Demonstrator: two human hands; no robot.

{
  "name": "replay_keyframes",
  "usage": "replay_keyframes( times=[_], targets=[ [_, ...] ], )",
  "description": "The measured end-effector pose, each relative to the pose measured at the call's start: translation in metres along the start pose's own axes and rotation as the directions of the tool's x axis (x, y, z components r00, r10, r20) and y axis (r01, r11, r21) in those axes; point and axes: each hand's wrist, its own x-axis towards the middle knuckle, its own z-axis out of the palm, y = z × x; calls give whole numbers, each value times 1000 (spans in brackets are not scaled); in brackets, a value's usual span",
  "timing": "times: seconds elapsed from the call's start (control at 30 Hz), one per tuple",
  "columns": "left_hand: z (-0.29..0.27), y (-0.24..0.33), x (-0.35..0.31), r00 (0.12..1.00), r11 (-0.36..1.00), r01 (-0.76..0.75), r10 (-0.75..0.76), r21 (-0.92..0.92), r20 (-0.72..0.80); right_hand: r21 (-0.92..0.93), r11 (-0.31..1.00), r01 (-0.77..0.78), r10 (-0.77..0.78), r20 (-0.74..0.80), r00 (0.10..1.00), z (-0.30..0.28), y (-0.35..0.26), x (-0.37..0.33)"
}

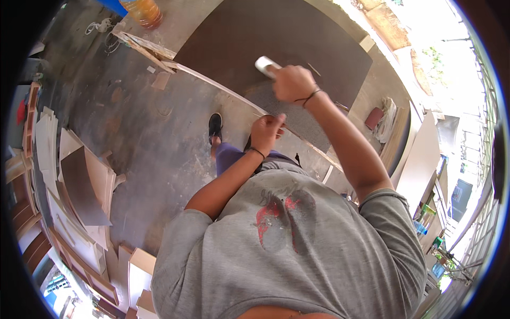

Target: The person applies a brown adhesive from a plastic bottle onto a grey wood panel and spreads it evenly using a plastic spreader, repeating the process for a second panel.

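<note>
A large dark brown board [228, 42] lies flat in front of me, with a greyer patch on its near part. Over it, my right hand [295, 83] is closed round a small white flat-edged object [264, 65]; motion blur hides its exact kind. My left hand [267, 132] is held at the board's near edge, fingers curled together. Whatever it pinches, if anything, is too small to make out. A thin light stick [313, 69] rests on the board beyond my right hand.
A bottle of orange liquid [142, 11] stands at the far left, near a wooden frame [143, 47]. Cut panels [87, 186] lean in stacks on the left. On the right are a coiled pale cord [386, 119], a reddish block [373, 118] and more boards [422, 154].
</note>
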Motion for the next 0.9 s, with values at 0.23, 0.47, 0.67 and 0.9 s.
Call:
replay_keyframes(
  times=[0.23,0.47,0.67,0.9],
  targets=[
    [-23,-110,53,574,328,-718,777,614,258,124,872,473,-487,119,865,-7,-101,-27],
    [11,-7,-4,990,993,111,-106,-49,97,-195,971,141,-190,-265,945,9,58,-58],
    [7,-13,2,992,995,87,-82,-45,99,-280,957,77,-52,96,994,-33,40,-105],
    [14,-9,-3,997,999,29,-31,24,66,-98,918,385,-382,43,923,-24,97,-2]
  ],
)
